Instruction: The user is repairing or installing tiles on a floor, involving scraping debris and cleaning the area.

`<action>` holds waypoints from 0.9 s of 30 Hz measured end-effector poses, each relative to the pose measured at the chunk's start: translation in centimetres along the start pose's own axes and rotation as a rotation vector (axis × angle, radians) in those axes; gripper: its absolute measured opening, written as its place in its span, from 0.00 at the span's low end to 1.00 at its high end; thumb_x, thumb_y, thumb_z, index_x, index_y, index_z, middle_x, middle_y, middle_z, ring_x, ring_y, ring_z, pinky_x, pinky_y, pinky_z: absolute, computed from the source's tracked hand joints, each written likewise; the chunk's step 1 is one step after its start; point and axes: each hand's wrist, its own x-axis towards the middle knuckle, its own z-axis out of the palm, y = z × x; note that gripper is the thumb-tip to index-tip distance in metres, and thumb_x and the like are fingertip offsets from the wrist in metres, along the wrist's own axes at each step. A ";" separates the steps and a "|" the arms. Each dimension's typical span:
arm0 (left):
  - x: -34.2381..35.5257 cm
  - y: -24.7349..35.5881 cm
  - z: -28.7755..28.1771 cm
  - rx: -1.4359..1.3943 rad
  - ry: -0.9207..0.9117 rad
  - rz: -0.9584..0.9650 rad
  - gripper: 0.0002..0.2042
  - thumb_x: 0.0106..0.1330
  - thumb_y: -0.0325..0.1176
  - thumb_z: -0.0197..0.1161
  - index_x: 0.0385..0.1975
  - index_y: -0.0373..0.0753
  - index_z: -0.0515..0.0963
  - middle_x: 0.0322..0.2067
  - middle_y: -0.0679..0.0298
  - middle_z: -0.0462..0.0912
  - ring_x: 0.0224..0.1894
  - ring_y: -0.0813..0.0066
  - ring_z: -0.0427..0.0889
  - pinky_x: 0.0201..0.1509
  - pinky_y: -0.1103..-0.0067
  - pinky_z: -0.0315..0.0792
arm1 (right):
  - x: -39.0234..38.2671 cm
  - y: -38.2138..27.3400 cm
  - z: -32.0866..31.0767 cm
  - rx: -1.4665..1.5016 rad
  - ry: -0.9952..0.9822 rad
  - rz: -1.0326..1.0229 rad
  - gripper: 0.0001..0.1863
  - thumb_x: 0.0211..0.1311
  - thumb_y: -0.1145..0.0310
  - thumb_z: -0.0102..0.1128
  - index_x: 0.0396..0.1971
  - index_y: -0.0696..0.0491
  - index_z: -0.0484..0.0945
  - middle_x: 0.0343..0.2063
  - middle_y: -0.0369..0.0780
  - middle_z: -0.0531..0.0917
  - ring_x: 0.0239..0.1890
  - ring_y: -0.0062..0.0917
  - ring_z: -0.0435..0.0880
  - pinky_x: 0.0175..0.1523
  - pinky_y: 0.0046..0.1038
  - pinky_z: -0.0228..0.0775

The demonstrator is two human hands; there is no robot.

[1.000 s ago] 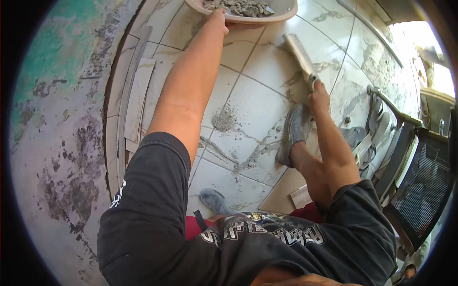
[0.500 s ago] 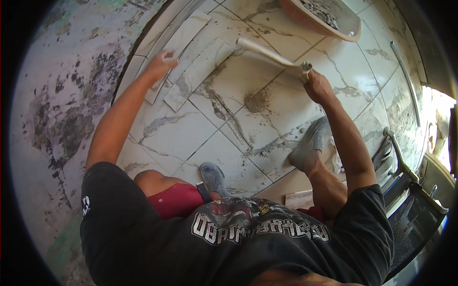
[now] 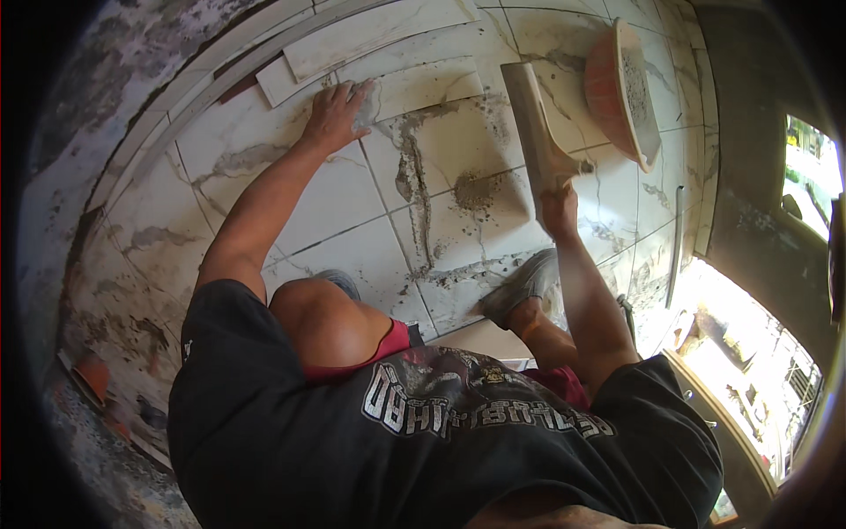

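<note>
My left hand [image 3: 337, 116] is open, its fingers spread at the near-left end of a narrow marbled tile strip [image 3: 432, 85]. Whether its fingertips press on the strip I cannot tell. In my right hand [image 3: 558, 210] is a plastering trowel [image 3: 529, 115], long and flat-bladed, smeared with grey-beige mortar. The trowel is held above the tiled floor, its blade pointing away from me. Between my hands, a small heap of crumbly mortar [image 3: 476, 191] lies on a tile, and a rough mortar line [image 3: 414, 189] runs beside it.
A reddish basin [image 3: 612, 97] holding grey mix stands at the far right. More cut tile strips [image 3: 379, 35] lie along the wall at the far left. A thin metal bar [image 3: 676, 247] lies on the right. My shoe [image 3: 522, 286] rests near the mortar crumbs.
My view has turned, so the basin shows more fully. My left hand has come to the strip's end with its fingers spread. The trowel has swung to point away from me.
</note>
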 end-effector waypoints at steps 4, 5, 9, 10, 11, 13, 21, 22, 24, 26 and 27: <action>-2.2 -1.4 -0.7 -0.054 0.124 0.034 0.47 0.46 0.46 0.74 0.68 0.49 0.56 0.57 0.55 0.66 0.57 0.56 0.66 0.62 0.60 0.60 | -7.2 -2.4 -0.6 -0.032 -0.293 -0.306 0.12 0.43 0.69 0.59 0.29 0.58 0.74 0.25 0.50 0.79 0.30 0.50 0.78 0.36 0.42 0.70; -3.5 -1.7 -1.3 -0.093 0.166 0.026 0.45 0.47 0.44 0.73 0.68 0.49 0.57 0.57 0.55 0.66 0.59 0.56 0.66 0.62 0.60 0.59 | -9.0 -4.5 -0.9 0.080 -0.452 -0.078 0.12 0.43 0.68 0.60 0.29 0.57 0.74 0.27 0.49 0.79 0.32 0.50 0.78 0.36 0.40 0.70; -6.9 -3.8 -4.2 -0.157 0.367 0.088 0.42 0.46 0.44 0.73 0.65 0.47 0.62 0.55 0.54 0.69 0.58 0.54 0.68 0.61 0.60 0.62 | -15.0 -2.8 0.3 -0.083 -0.859 -0.425 0.14 0.40 0.66 0.63 0.30 0.53 0.73 0.29 0.43 0.77 0.33 0.43 0.79 0.37 0.40 0.73; -8.5 -4.5 -5.5 -0.176 0.386 0.089 0.41 0.47 0.43 0.73 0.64 0.44 0.63 0.55 0.52 0.70 0.59 0.53 0.68 0.61 0.60 0.62 | -15.7 -4.8 1.0 -0.116 -0.978 -0.521 0.15 0.40 0.67 0.62 0.31 0.52 0.72 0.29 0.42 0.77 0.34 0.41 0.79 0.38 0.40 0.74; -10.0 -5.0 -6.2 -0.183 0.398 0.046 0.41 0.47 0.42 0.73 0.64 0.42 0.63 0.55 0.51 0.70 0.58 0.52 0.68 0.62 0.60 0.62 | -16.4 -6.0 1.6 -0.149 -1.093 -0.614 0.15 0.41 0.68 0.61 0.33 0.51 0.72 0.30 0.41 0.77 0.35 0.40 0.79 0.39 0.40 0.74; -13.1 -6.2 -7.0 -0.187 0.413 -0.074 0.40 0.47 0.40 0.74 0.62 0.38 0.63 0.56 0.50 0.70 0.58 0.50 0.68 0.62 0.60 0.62 | -17.8 -5.7 3.1 -0.075 -1.035 -0.587 0.15 0.41 0.69 0.59 0.34 0.51 0.72 0.31 0.41 0.77 0.36 0.39 0.79 0.39 0.39 0.75; -21.7 -8.7 -4.6 -0.152 0.478 -0.579 0.41 0.49 0.43 0.74 0.61 0.32 0.63 0.55 0.45 0.69 0.59 0.47 0.67 0.63 0.60 0.62 | -19.4 -4.2 5.5 -0.098 -0.852 -0.461 0.16 0.47 0.63 0.67 0.34 0.51 0.73 0.31 0.42 0.78 0.36 0.40 0.81 0.40 0.39 0.76; -22.5 -9.0 -4.2 -0.170 0.502 -0.667 0.41 0.49 0.43 0.74 0.62 0.32 0.62 0.55 0.44 0.68 0.59 0.47 0.67 0.63 0.60 0.62 | -19.0 -4.6 5.6 -0.098 -0.855 -0.468 0.16 0.47 0.63 0.67 0.34 0.51 0.73 0.31 0.42 0.78 0.36 0.40 0.81 0.40 0.39 0.76; -23.8 -9.5 -3.4 -0.206 0.532 -0.725 0.42 0.49 0.44 0.74 0.62 0.31 0.62 0.56 0.43 0.68 0.60 0.47 0.66 0.63 0.61 0.62 | -18.0 -5.4 5.3 -0.168 -0.766 -0.285 0.15 0.50 0.62 0.66 0.35 0.52 0.74 0.31 0.42 0.79 0.35 0.41 0.81 0.39 0.40 0.76; -24.4 -9.7 -2.9 -0.252 0.564 -0.778 0.42 0.49 0.44 0.74 0.62 0.31 0.61 0.56 0.42 0.67 0.60 0.46 0.66 0.64 0.61 0.62 | -17.8 -5.3 5.4 -0.157 -0.731 -0.328 0.16 0.51 0.61 0.66 0.35 0.53 0.75 0.32 0.42 0.80 0.35 0.41 0.82 0.38 0.40 0.76; -24.6 -10.0 -2.7 -0.257 0.592 -0.805 0.42 0.49 0.44 0.74 0.62 0.31 0.61 0.56 0.41 0.67 0.60 0.46 0.66 0.64 0.61 0.62 | -18.0 -5.4 5.6 -0.133 -0.759 -0.368 0.16 0.50 0.61 0.66 0.35 0.53 0.75 0.31 0.42 0.80 0.35 0.41 0.82 0.38 0.40 0.76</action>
